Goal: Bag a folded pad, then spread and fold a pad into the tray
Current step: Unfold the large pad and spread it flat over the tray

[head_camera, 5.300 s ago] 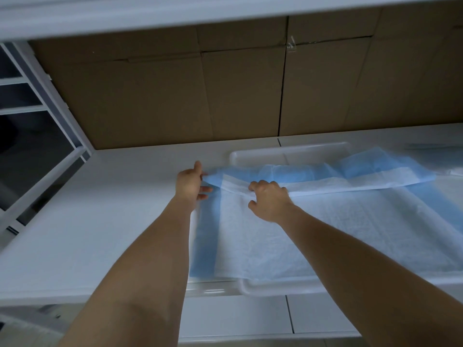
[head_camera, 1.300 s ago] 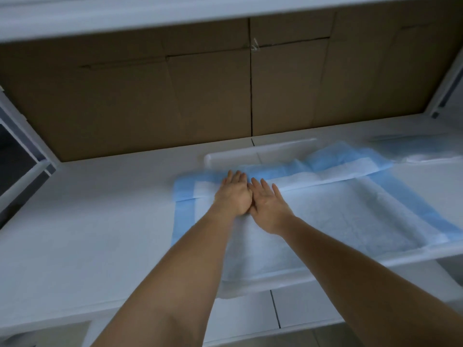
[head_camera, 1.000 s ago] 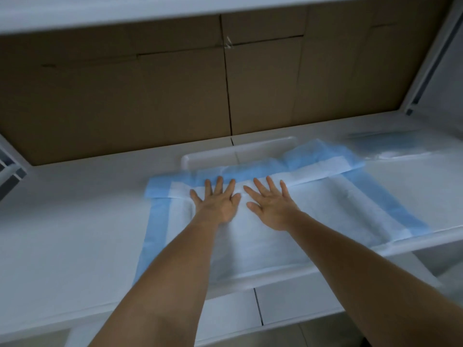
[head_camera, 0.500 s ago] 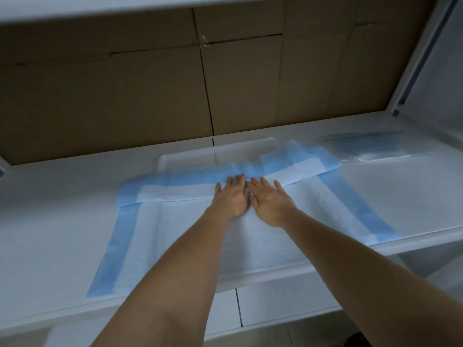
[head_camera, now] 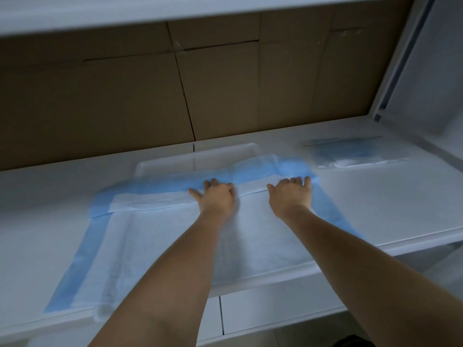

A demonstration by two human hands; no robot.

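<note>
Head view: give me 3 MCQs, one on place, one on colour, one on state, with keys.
1. Where does the bagged pad lie?
A. right of the tray, at the back of the shelf
B. inside the tray
C. under the left hand

2. What colour is the spread pad's border?
A. green
B. blue
C. pink

3. How does the pad's far edge lie?
A. flat, unfolded
B. rolled into a tube
C. folded back toward the person

Key: A, it lies on the white shelf beyond the tray's right end; B, blue bands frame the white middle; C, a strip doubles back under the left hand and right hand.
</note>
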